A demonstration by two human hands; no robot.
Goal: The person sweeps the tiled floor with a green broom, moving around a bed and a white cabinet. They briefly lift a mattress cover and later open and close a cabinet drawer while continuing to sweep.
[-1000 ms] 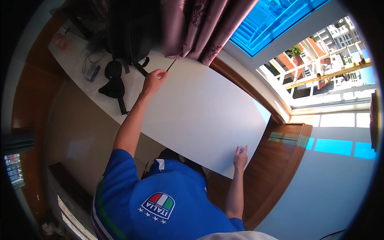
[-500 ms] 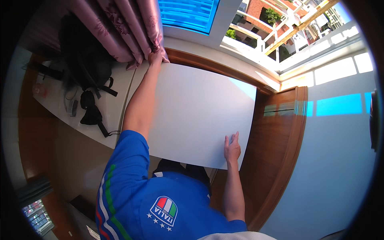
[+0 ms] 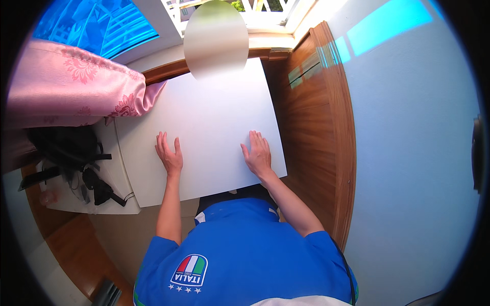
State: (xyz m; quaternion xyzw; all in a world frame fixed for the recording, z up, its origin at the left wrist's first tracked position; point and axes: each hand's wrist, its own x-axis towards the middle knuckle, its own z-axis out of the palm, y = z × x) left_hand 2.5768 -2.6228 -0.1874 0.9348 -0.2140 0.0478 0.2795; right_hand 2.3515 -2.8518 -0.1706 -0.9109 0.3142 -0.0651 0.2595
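Note:
My left hand (image 3: 169, 154) is over the left part of a white tabletop (image 3: 219, 112), its fingers apart and nothing in it. Across from it, my right hand (image 3: 258, 154) is near the right edge of the same top, also empty, with fingers stretched toward the far side and the thumb out. Whether the palms rest on the surface or hover just above it, I cannot tell. A pink satin curtain (image 3: 84, 89) with a dark red flower pattern lies over the far left corner of the tabletop, apart from both hands.
On a second white surface (image 3: 120, 196) at the left sit a black bag (image 3: 66, 145) and a black strapped item (image 3: 99, 188). A brown wooden panel (image 3: 321, 137) stands along the right, beside a pale blue wall (image 3: 408, 168). A blurred oval hides part of the far edge.
My left hand has let go of the curtain and come back over the tabletop. My right hand has moved in from the near right edge. The view has turned.

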